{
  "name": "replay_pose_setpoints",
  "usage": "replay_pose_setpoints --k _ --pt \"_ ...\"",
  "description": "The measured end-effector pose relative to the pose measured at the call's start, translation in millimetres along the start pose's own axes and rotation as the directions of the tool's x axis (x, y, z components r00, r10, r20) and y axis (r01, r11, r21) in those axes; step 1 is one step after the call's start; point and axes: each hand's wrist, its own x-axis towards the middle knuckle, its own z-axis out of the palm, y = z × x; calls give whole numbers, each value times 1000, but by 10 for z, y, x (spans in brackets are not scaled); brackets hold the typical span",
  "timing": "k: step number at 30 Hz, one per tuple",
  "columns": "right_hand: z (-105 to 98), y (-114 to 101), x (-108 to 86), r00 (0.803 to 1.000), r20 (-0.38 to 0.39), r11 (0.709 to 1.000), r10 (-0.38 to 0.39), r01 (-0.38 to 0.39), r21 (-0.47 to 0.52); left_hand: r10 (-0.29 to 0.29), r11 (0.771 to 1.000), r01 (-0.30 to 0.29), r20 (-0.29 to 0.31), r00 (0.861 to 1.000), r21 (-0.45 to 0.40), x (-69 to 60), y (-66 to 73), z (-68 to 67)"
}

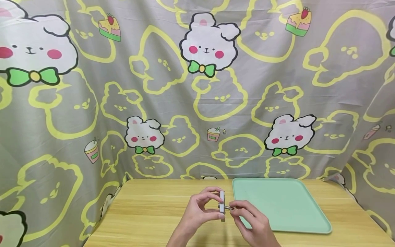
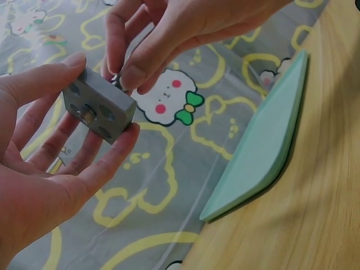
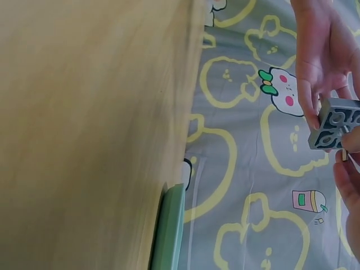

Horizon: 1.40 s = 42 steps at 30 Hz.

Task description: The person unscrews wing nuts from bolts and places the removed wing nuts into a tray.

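Note:
My left hand (image 1: 197,209) grips a small grey rectangular block (image 1: 222,206) by its edges, above the table. In the left wrist view, round recesses show in the face of the block (image 2: 100,107), and a metal end (image 2: 87,115) pokes out in the middle. A thin metal bolt-like shaft (image 1: 227,207) sticks out of the block's other side. The fingertips of my right hand (image 1: 254,223) pinch the shaft's outer end and partly hide it. In the right wrist view the block (image 3: 329,140) shows its patterned face, cut off by the frame's edge.
A pale green tray (image 1: 277,202) lies on the wooden table (image 1: 148,206), behind and to the right of my hands. Behind the table hangs a grey curtain (image 1: 172,103) with cartoon rabbit prints, which also runs along both sides.

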Motion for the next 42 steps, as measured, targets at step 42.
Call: replay_pose_setpoints --k 42 --pt "-204 5 124 238 480 45 844 -924 379 2 996 -2 -7 1000 91 12 11 72"
